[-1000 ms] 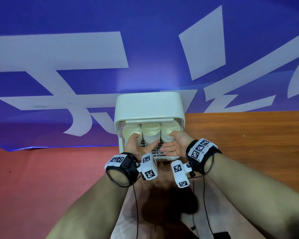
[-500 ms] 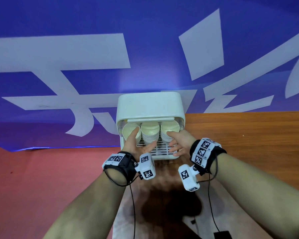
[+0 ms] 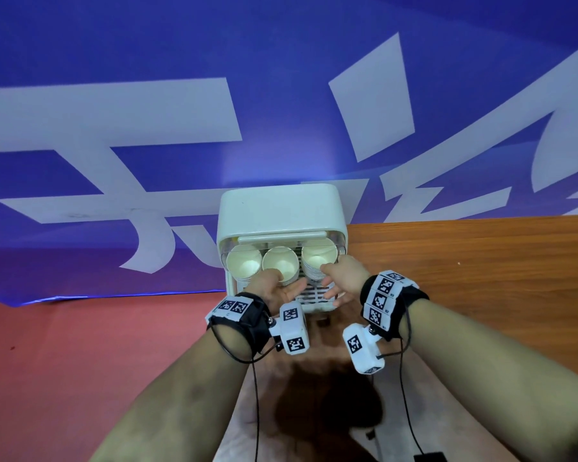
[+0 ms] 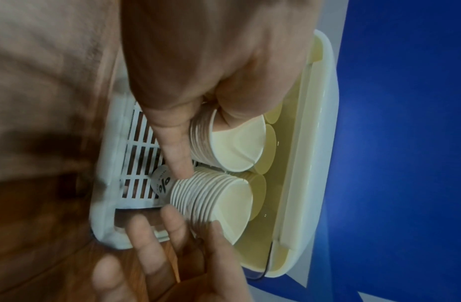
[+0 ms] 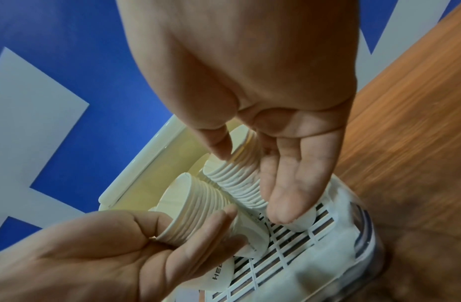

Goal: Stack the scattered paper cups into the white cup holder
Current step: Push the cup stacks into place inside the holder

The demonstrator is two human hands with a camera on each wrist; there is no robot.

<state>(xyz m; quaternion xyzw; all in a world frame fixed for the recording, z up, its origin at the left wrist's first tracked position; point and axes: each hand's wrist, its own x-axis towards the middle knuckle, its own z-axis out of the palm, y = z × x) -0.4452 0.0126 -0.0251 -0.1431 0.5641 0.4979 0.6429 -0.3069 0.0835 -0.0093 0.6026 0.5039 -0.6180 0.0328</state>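
Observation:
The white cup holder [image 3: 281, 208] stands at the table's far edge with its front open. Three stacks of cream paper cups lie in it, mouths toward me: left stack [image 3: 244, 266], middle stack [image 3: 280, 261], right stack [image 3: 317, 256]. My left hand [image 3: 282, 285] grips the middle stack [image 4: 232, 143] between thumb and fingers. My right hand [image 3: 331, 281] holds the right stack [image 5: 234, 179], thumb [image 5: 220, 147] on top and fingers [image 5: 289, 183] underneath. The cups rest on the holder's slotted white floor [image 5: 301, 255]. The stacks' far ends are hidden by my hands.
The holder sits on a brown wooden table [image 3: 464, 261] that runs to the right. A blue banner with white shapes [image 3: 147, 78] hangs close behind it. Red ground [image 3: 64, 361] lies to the left, below the table. Thin black cables [image 3: 256, 411] hang from my wrists.
My left hand has shifted right from the left stack to the middle stack and closed round it. My right hand's thumb has come over the right stack.

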